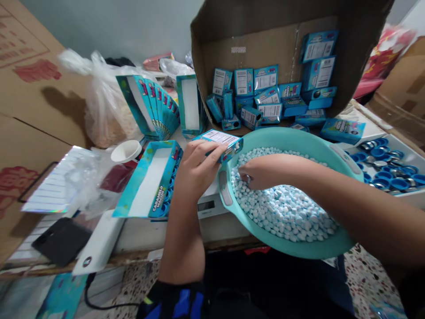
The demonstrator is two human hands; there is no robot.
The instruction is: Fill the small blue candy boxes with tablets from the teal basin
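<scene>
My left hand (198,166) is closed around a small blue box (222,142), held tilted at the rim of a teal basin (335,246). The basin is full of small white and pale blue candies (285,208). My right hand (257,173) rests on the candies at the basin's left side, fingers curled down into them; what they hold is hidden. An open blue display carton (151,181) lies just left of my left hand.
A large cardboard box (265,48) tipped on its side behind the basin holds several small blue boxes. Blue caps (388,166) fill a tray at right. Stacked flat cartons (156,106), a plastic bag (102,102), a white funnel (126,151) and a black pouch (61,241) lie at left.
</scene>
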